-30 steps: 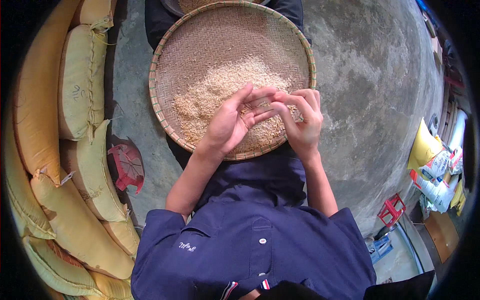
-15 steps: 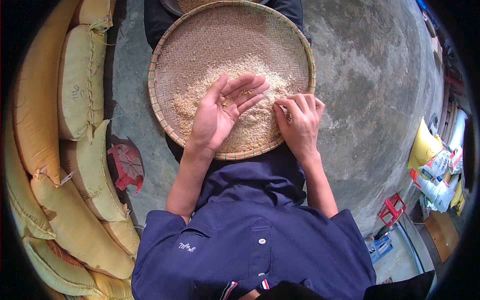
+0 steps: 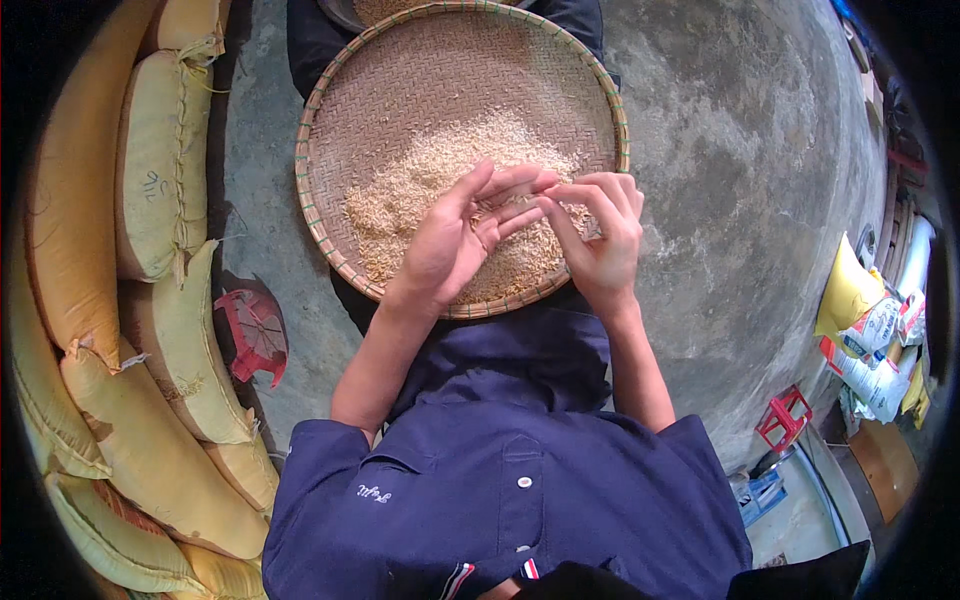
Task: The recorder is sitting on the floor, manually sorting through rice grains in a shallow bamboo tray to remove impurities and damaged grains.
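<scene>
A round woven bamboo winnowing basket (image 3: pixel 430 85) rests across my lap, with a pile of pale rice grains (image 3: pixel 420 190) spread over its middle and near part. My left hand (image 3: pixel 455 235) is palm up above the pile, slightly cupped, fingers stretched toward the right; a few grains lie in it, partly hidden by its curl. Touching or almost touching its fingertips, my right hand (image 3: pixel 605 235) has thumb and forefinger pinched together. Whatever is in that pinch is too small to make out.
Stuffed yellow and orange sacks (image 3: pixel 160 170) are stacked on the left, beside a red plastic stool (image 3: pixel 252 335). Past the basket's far rim sits a pan of grain (image 3: pixel 390 10). Bags (image 3: pixel 850 290) and a small red stool (image 3: pixel 783 418) stand at the right.
My right hand has moved up and left from the basket's right side to the left fingertips. My left hand has shifted slightly right and curled, hiding more of its grains.
</scene>
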`<state>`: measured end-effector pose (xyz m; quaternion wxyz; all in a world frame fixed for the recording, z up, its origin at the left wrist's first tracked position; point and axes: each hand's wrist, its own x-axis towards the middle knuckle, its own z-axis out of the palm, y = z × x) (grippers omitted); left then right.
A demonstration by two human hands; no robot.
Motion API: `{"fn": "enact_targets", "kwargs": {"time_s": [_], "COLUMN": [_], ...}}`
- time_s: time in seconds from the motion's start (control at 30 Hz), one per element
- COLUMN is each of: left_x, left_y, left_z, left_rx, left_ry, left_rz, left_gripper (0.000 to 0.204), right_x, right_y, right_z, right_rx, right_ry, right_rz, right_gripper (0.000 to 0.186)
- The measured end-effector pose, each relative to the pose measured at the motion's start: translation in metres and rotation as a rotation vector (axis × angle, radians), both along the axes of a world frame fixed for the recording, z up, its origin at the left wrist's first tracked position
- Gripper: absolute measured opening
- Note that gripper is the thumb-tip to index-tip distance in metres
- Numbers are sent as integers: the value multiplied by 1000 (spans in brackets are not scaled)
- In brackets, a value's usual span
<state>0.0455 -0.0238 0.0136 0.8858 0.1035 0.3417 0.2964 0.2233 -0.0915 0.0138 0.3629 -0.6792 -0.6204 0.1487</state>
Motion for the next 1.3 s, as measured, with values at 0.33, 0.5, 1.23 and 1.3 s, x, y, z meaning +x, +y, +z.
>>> {"fn": "enact_targets", "kwargs": {"time_s": [0.33, 0.5, 1.23, 1.3], "left_x": [-21, -22, 0, -2], "left_y": [15, 14, 0, 2], "left_z": [-2, -5, 7, 6], "left_rx": [-74, -68, -26, -38], "left_ry": [-61, -75, 0, -18], "left_rz": [194, 199, -10, 16], "left_gripper": [58, 58, 59, 60], "right_x": [5, 2, 0, 2], "right_y": [-11, -8, 3, 3], "right_z": [-15, -17, 1, 1], "right_rx": [-130, -136, 21, 24], "right_ry": [-176, -228, 26, 44], "right_rz": [87, 115, 23, 22], "right_gripper": [17, 19, 11, 11]}}
